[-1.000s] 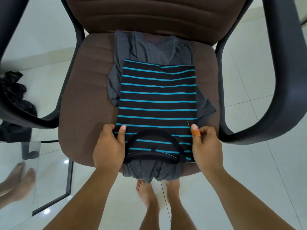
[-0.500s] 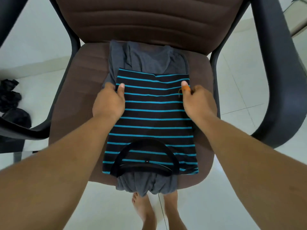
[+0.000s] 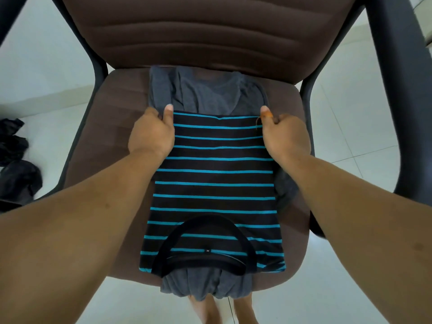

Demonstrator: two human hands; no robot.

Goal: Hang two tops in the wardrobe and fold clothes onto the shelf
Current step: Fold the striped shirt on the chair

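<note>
A black top with blue stripes (image 3: 214, 183) lies folded into a long rectangle on the brown chair seat (image 3: 117, 94), its round collar toward me. Beneath it lies a grey garment (image 3: 210, 92) that sticks out at the far end and hangs over the seat's front edge. My left hand (image 3: 152, 134) grips the striped top's far left corner, thumb on top. My right hand (image 3: 284, 134) pinches the far right corner; its thumb bears an orange mark.
The chair has a brown backrest (image 3: 198, 36) and black armrests (image 3: 392, 94) on both sides. Dark clothes (image 3: 16, 164) lie heaped on the white tiled floor at the left. My bare feet (image 3: 224, 309) show below the seat's front edge.
Both hands slid from the collar end of the striped top along its sides to the far corners and now grip them. The view moved closer to the chair.
</note>
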